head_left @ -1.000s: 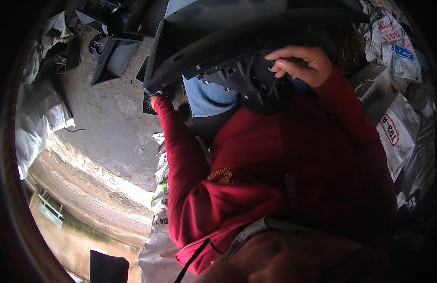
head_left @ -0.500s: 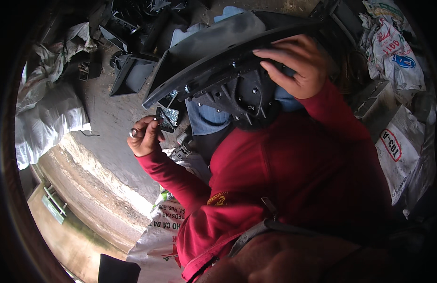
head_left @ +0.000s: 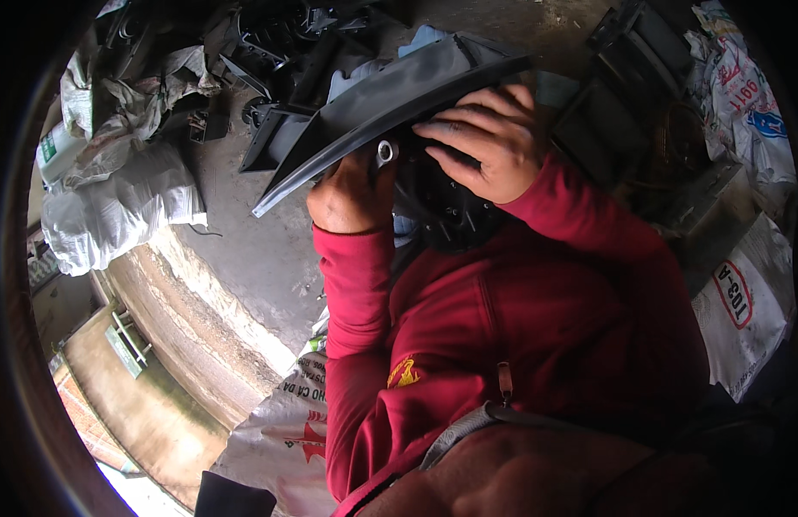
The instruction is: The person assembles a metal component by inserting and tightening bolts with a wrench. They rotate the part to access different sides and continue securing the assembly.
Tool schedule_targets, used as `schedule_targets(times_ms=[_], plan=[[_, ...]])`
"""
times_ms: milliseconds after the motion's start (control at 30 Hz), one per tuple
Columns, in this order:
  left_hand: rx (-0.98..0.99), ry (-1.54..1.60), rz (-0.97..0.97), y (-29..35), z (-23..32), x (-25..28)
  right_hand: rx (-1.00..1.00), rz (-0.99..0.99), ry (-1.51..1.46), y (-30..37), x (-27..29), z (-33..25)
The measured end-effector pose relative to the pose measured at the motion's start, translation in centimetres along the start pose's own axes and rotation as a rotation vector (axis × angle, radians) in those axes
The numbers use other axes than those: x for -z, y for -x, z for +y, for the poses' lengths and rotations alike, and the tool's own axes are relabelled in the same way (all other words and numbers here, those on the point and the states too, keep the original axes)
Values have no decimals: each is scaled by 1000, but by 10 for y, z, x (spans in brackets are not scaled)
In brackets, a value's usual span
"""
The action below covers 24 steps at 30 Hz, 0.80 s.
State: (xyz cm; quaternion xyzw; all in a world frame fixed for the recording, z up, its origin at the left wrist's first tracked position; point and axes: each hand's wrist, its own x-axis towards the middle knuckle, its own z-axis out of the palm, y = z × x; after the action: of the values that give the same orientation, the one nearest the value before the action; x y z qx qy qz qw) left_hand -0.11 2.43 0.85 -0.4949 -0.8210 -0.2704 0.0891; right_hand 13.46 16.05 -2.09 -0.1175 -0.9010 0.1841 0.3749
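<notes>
A large black tray-like part (head_left: 377,90) with a curved rim is tilted up in front of me. A dark bracket-like piece (head_left: 459,220) with small shiny bolt heads lies below it, partly shaded. My left hand (head_left: 352,198) is bent up against the near side of the rim, its fingertips hidden behind it. A round silver ring (head_left: 384,153) with a dark centre shows by its fingers; I cannot tell whether it is worn or held. My right hand (head_left: 489,142) rests on the rim's near side with fingers apart and stretched out, thumb below.
More black tray parts (head_left: 283,133) and dark metal pieces lie piled on the floor ahead. White sacks (head_left: 123,207) slump at the left, another printed sack (head_left: 744,302) stands at the right, and one (head_left: 278,448) lies near my left elbow. Dark bins (head_left: 619,116) stand at the right.
My left hand has moved right and up, from beside a small tray of shiny hardware to under the rim. Earlier it pinched something small. My right hand has shifted left along the part.
</notes>
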Motion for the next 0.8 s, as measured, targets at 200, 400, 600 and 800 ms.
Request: schedule_targets(times_ms=[200,400,600,800], plan=[[-100,-99,-8,-5,6,3,15,32,-65,0,-5,0],[-41,-126,-115,2,8,5,10,9,-50,0,-7,2],[235,167,-134,20,1,3,-33,-58,-56,2,-5,-3],[-10,181,143,26,-3,-7,-63,-92,-25,1,-5,-8]])
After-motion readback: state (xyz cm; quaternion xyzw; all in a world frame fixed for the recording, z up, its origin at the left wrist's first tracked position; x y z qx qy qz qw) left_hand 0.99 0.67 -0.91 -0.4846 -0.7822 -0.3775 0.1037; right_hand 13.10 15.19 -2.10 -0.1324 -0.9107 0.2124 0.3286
